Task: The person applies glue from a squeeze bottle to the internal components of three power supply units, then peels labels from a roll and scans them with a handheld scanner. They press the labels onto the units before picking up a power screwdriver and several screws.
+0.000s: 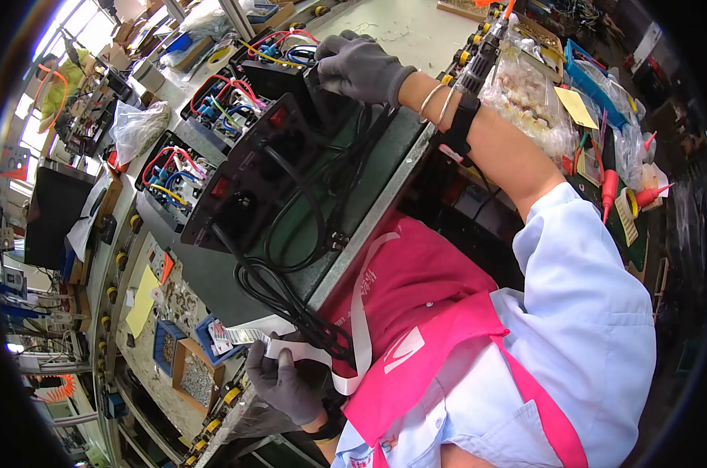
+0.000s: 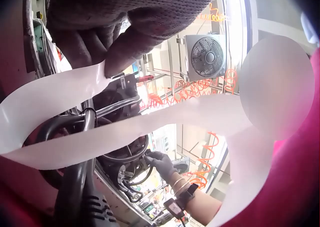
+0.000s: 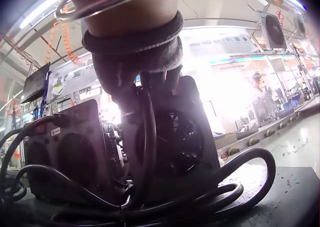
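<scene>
Three black housings with red switches and exposed coloured wires stand in a row on the green bench mat, their black cables looped in front. My gloved right hand is at the farthest housing; in the right wrist view the right hand grips the top edge of a housing with a round fan grille, a cable hanging beside its fingers. At the near end my gloved left hand holds a white strip. In the left wrist view, thumb and fingers of the left hand pinch the strip's end.
A bundled black cable hangs over the bench's metal edge beside the strip. Blue and cardboard trays of small parts lie left of my left hand. Plastic bags and red-tipped bottles are at the right.
</scene>
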Demonstrator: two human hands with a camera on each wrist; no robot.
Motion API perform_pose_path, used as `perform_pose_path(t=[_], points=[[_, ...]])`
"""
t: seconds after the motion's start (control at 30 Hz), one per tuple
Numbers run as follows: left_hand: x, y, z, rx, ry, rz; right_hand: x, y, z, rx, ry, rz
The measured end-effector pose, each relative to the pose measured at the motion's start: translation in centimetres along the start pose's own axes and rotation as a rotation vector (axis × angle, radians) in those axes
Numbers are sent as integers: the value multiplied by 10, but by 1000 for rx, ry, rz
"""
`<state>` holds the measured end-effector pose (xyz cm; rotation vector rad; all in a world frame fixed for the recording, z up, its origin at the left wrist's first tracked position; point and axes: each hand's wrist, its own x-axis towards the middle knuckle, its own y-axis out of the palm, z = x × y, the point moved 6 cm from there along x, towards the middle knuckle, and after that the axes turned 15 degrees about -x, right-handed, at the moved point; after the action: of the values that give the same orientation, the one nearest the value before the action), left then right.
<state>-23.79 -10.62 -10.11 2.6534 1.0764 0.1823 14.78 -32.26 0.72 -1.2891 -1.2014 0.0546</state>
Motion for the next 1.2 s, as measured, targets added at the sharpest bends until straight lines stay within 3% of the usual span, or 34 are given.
perform_pose_path(t=[0.63,0.83,1.03,1.17,1.2], points=[[0,-2,1,-15,-10,-24,2,0,2,-56,7,30],[-1,-6,3,22,-29,-39,1,4,2,-59,19,-48],[-2,-9,1,-5,8,-20,11,2,6,-282,-55,36],[-5,-13,-7,12,69,-30,-5,-32,-25,130,17,-236],[-6,-14,-8,12,75,-26,-17,-42,-41,180,125,-174]])
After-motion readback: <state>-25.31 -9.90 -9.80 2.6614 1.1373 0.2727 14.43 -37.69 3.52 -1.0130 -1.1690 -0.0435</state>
